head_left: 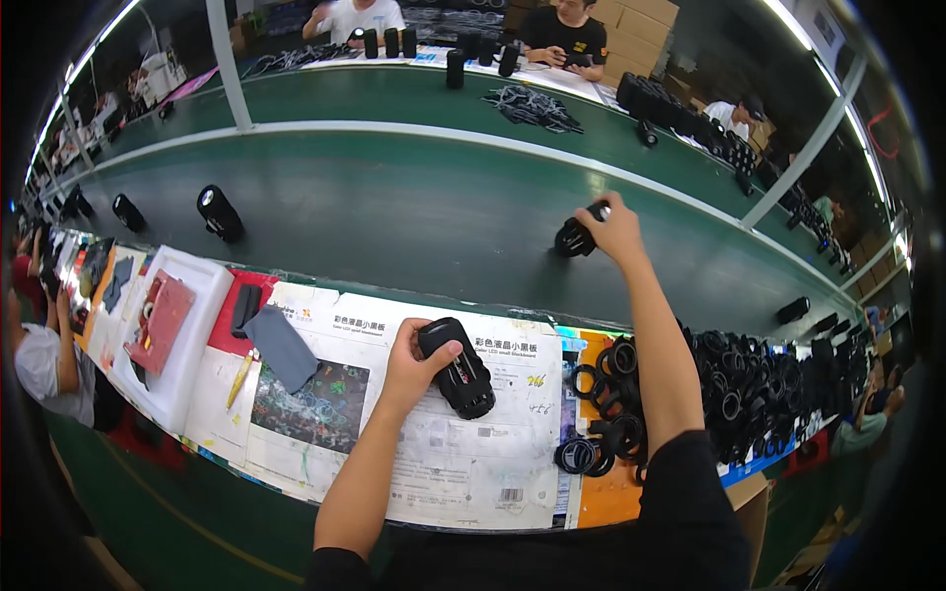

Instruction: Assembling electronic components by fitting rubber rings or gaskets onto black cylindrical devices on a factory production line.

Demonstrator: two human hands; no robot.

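My left hand [409,366] is closed around the upper part of a black cylindrical portable speaker [469,386], with the thumb across its front. The speaker lies tilted over the white printed cardboard [424,473] on the table, and some inner parts show in an opening near my thumb. My right hand [618,231] reaches far out over the dark green conveyor belt [394,227]. Its fingers grip the top of another black cylindrical speaker [572,239], which is at the belt. Whether that one touches the belt, I cannot tell.
Several black rings [616,394] and a heap of black parts [759,394] cover the right side. On the left are a white foam tray [163,394], a grey cloth [284,350] and a yellow marker [239,381]. More speakers [219,214] stand on the belt; co-workers [564,44] sit beyond.
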